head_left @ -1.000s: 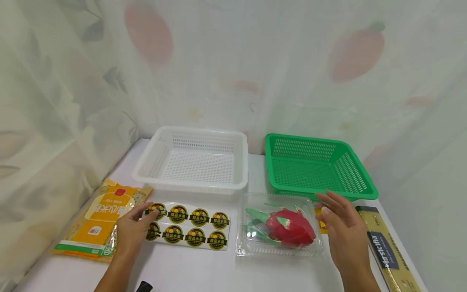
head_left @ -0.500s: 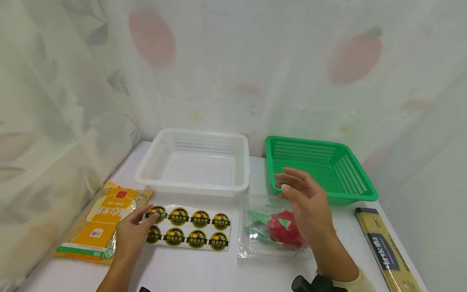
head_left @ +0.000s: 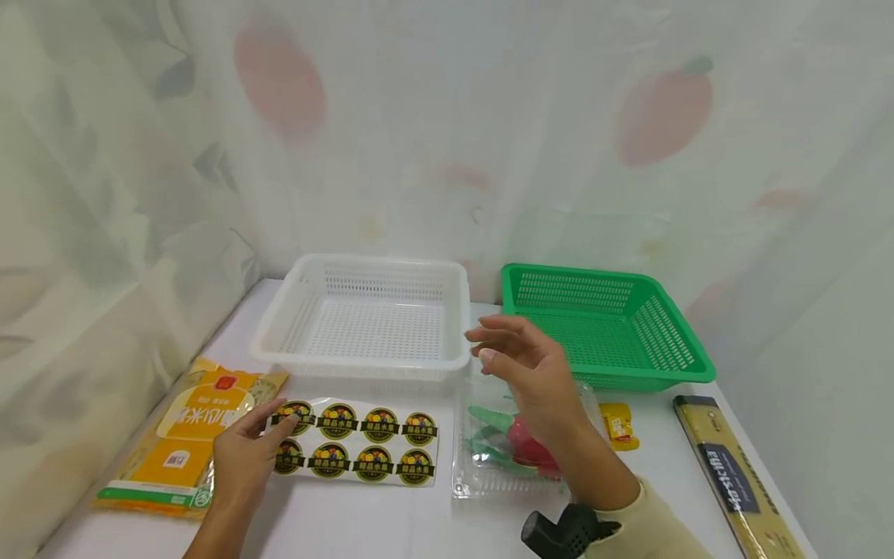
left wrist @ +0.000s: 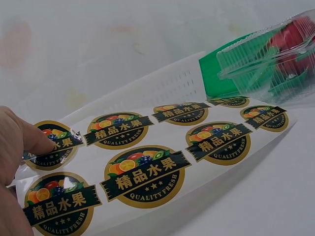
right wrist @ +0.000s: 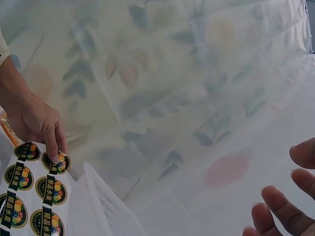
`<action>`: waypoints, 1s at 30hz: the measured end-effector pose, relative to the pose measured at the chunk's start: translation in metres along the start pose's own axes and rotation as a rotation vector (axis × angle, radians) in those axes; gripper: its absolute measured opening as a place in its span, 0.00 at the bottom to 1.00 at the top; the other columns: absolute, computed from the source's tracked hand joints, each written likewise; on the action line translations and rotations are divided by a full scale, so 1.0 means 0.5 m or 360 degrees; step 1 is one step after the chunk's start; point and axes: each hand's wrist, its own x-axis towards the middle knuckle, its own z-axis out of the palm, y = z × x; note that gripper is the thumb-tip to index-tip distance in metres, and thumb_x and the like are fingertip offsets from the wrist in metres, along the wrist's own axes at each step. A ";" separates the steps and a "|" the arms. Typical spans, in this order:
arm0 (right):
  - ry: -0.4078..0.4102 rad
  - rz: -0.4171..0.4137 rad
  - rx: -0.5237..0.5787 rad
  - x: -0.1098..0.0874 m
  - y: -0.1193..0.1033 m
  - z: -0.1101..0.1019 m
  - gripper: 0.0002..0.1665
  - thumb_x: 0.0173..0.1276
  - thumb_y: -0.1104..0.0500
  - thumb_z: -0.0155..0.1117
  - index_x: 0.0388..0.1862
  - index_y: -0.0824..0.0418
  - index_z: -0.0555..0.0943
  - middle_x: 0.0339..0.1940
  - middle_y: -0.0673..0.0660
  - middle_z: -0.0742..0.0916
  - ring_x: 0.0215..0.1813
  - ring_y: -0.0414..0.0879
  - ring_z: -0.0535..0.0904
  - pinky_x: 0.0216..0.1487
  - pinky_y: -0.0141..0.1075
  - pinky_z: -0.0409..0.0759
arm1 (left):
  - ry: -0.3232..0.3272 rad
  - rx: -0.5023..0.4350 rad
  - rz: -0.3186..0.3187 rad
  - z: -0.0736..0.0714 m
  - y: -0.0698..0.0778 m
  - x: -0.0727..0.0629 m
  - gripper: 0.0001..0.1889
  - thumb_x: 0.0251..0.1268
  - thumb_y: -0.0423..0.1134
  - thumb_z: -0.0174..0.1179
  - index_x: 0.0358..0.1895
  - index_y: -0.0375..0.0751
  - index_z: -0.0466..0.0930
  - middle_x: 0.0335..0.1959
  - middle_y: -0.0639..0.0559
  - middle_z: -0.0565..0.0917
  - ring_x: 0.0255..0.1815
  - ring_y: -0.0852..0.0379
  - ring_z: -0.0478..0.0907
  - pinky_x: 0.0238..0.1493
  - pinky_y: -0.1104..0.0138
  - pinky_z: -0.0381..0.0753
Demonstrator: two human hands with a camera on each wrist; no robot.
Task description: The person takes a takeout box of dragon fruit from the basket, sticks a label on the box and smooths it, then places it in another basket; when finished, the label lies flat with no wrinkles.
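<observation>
My left hand pinches the left end of a white sheet of round fruit stickers, thumb on top; black labels with gold rims fill the sheet in the left wrist view. Raised over a clear plastic clamshell box, my right hand has relaxed, slightly bent fingers and holds nothing. Inside that box lies a red dragon fruit with green tips, partly hidden by the right hand and forearm. In the right wrist view, the fingers of the right hand are spread apart.
Behind the sheet stands a white basket, and a green basket is at the back right. A yellow food bag lies left. Right of the box are a small yellow packet and a long noodle pack.
My right hand has moved left and up from the clamshell's right side to above it, uncovering the small yellow packet. The left hand keeps its hold on the sticker sheet.
</observation>
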 end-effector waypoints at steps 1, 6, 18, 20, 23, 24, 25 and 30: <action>-0.0019 0.0001 0.0010 0.002 0.002 0.004 0.19 0.65 0.69 0.61 0.55 0.57 0.78 0.51 0.64 0.82 0.53 0.65 0.74 0.50 0.43 0.77 | 0.0004 -0.0008 0.0001 0.000 0.000 0.000 0.24 0.56 0.37 0.71 0.56 0.32 0.80 0.50 0.58 0.82 0.65 0.48 0.67 0.56 0.73 0.69; -0.0081 0.0000 0.0043 0.012 0.014 0.019 0.18 0.65 0.68 0.61 0.55 0.59 0.78 0.50 0.65 0.82 0.52 0.62 0.76 0.50 0.43 0.77 | 0.0018 -0.0046 0.0017 0.002 0.003 0.001 0.22 0.56 0.34 0.71 0.55 0.32 0.81 0.52 0.51 0.82 0.65 0.50 0.69 0.56 0.72 0.69; -0.0168 0.0071 -0.0007 0.038 0.041 0.064 0.18 0.65 0.65 0.64 0.55 0.63 0.78 0.49 0.63 0.83 0.54 0.58 0.76 0.52 0.45 0.76 | 0.0015 -0.0064 -0.0004 -0.002 0.004 -0.001 0.24 0.55 0.36 0.72 0.55 0.32 0.81 0.46 0.63 0.83 0.64 0.51 0.69 0.56 0.73 0.69; -0.0180 0.0099 -0.0023 0.042 0.045 0.072 0.18 0.65 0.64 0.65 0.55 0.62 0.78 0.49 0.62 0.83 0.54 0.56 0.77 0.53 0.46 0.76 | 0.0016 -0.0076 -0.0003 -0.002 0.006 -0.002 0.23 0.55 0.35 0.72 0.55 0.32 0.81 0.45 0.64 0.83 0.64 0.51 0.69 0.56 0.73 0.69; -0.0215 0.0122 -0.0010 0.049 0.053 0.085 0.18 0.65 0.64 0.65 0.54 0.62 0.78 0.49 0.61 0.83 0.54 0.56 0.77 0.54 0.47 0.75 | 0.0009 -0.0085 -0.0020 -0.003 0.009 -0.003 0.23 0.54 0.35 0.72 0.55 0.32 0.81 0.46 0.62 0.83 0.65 0.50 0.68 0.57 0.72 0.68; -0.0229 0.0125 0.0000 0.051 0.056 0.090 0.18 0.65 0.64 0.64 0.54 0.63 0.78 0.49 0.62 0.83 0.54 0.56 0.77 0.54 0.46 0.75 | 0.0005 -0.0085 -0.0026 -0.004 0.011 -0.004 0.23 0.54 0.35 0.72 0.55 0.32 0.81 0.47 0.61 0.83 0.65 0.49 0.68 0.57 0.72 0.69; -0.0243 0.0125 0.0015 0.054 0.059 0.095 0.18 0.65 0.65 0.64 0.54 0.64 0.78 0.49 0.62 0.83 0.54 0.57 0.77 0.54 0.46 0.75 | 0.0000 -0.0083 -0.0034 -0.004 0.012 -0.005 0.23 0.55 0.36 0.72 0.55 0.32 0.81 0.49 0.59 0.83 0.65 0.49 0.68 0.56 0.73 0.69; -0.0315 0.0131 0.0079 0.067 0.076 0.117 0.19 0.65 0.66 0.64 0.55 0.69 0.77 0.49 0.63 0.83 0.54 0.60 0.76 0.53 0.44 0.76 | 0.0006 -0.0039 -0.0045 -0.006 0.017 -0.008 0.24 0.54 0.37 0.72 0.55 0.34 0.81 0.51 0.56 0.82 0.63 0.51 0.70 0.52 0.75 0.71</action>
